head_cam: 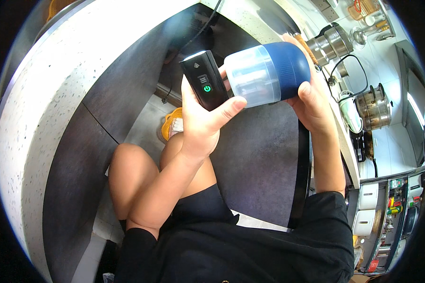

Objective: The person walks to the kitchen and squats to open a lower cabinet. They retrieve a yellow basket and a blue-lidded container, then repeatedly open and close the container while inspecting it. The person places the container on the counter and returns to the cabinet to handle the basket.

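My left hand grips a black handheld light with a green-lit power symbol on its face and a bright white far end. The thumb of that hand reaches across to the clear end of a plastic container. This container has a translucent half and a dark blue rounded half, and it lies tilted on its side in the air. My right hand holds it around the blue half, thumb on the near side and fingers mostly hidden behind. What is inside the translucent part is too blurred to tell.
A speckled white counter curves along the left over dark cabinet panels. A yellow basket sits on the floor beyond my knees. On the right counter stand a steamer pot and a corded pale green appliance; a shelf rack holds jars.
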`<state>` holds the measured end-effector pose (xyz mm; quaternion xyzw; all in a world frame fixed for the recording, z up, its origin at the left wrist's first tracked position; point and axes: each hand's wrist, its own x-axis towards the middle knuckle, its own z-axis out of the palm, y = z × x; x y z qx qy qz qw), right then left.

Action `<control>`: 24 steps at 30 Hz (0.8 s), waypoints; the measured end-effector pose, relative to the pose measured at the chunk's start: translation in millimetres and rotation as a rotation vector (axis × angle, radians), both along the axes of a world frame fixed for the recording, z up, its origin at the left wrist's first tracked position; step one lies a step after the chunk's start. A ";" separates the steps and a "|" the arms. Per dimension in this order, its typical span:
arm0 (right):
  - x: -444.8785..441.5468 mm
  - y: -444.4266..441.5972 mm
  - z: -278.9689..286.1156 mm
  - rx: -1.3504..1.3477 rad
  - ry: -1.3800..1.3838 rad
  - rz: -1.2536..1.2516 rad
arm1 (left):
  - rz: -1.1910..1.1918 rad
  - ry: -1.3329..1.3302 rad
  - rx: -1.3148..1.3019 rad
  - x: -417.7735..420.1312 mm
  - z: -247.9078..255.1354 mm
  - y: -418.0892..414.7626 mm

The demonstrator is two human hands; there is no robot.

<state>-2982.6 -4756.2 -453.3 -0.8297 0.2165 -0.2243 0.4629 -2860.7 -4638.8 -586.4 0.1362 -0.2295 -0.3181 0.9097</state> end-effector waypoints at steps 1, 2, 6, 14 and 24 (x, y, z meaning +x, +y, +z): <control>-0.3 -1.2 0.0 -0.028 -0.004 0.030 | -0.008 0.029 0.017 -0.4 1.6 1.0; 1.3 1.5 2.5 -0.034 0.023 0.021 | -0.009 0.003 0.049 1.2 -4.4 -0.5; 13.4 10.0 -8.9 -0.127 -0.210 0.104 | -0.200 0.130 0.075 -1.0 -7.6 -1.2; 10.6 0.3 -12.5 0.035 -0.175 0.056 | -0.294 0.164 0.083 -4.2 -10.0 -4.2; 2.7 -3.7 1.0 0.379 -0.227 0.016 | -0.183 0.095 0.125 7.7 -13.9 -7.5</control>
